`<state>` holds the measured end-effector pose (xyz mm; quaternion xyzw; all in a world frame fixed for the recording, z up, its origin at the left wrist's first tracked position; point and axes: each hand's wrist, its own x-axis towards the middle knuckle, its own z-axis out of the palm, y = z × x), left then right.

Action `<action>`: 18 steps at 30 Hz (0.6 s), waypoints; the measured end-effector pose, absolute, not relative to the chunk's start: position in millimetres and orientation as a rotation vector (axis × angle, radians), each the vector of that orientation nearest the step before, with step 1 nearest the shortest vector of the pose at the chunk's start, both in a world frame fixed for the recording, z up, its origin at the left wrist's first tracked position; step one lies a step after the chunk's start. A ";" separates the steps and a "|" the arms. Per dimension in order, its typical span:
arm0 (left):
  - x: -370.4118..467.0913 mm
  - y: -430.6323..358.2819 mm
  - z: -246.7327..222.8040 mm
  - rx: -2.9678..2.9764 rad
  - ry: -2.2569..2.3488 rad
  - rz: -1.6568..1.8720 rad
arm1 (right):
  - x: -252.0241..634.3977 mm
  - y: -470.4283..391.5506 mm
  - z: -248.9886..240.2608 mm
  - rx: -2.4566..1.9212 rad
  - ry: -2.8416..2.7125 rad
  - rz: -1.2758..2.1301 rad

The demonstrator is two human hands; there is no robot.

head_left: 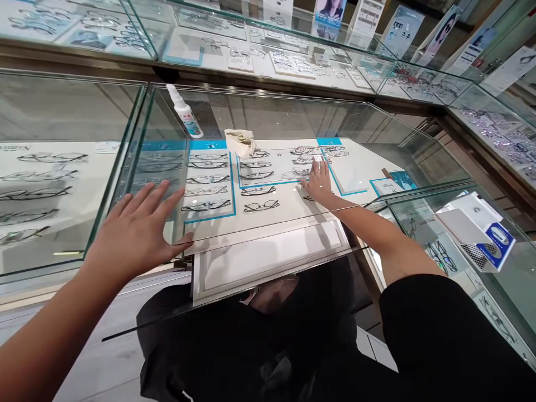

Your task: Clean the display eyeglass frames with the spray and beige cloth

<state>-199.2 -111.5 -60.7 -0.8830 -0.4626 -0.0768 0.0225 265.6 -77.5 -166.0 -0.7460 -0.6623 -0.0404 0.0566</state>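
My left hand [136, 231] has its fingers spread at the front left edge of the glass display case [268, 226], palm down and holding nothing. Inside the case, my right hand [319, 178] reaches over the right-hand group of eyeglasses [302, 161]. Its fingers stretch forward beside a small white tag [318, 158], with the thumb apart; the fingertips seem to touch the frames, though a firm grip does not show. Left of it lie more eyeglasses [261, 206] in rows on white boards with blue borders. A crumpled cream cloth [240, 143] and a white spray bottle [185, 113] are farther back.
A glass panel with a dark edge [167, 320] crosses in front of my black clothing. Neighbouring cases hold eyeglasses [36, 194] at the left and a blue and white box [494, 240] at the right. Leaflet stands [330, 11] line the back counter.
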 end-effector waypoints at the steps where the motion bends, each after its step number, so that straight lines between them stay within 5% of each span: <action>1: -199.4 -111.5 -60.8 -2.740 -1.434 -0.245 | 272.4 -75.2 -169.3 -2.283 -1.994 -0.143; 18: -202.3 -114.0 -65.5 -2.740 -1.487 -0.260 | 340.2 -80.6 -198.9 -2.595 -1.746 -0.397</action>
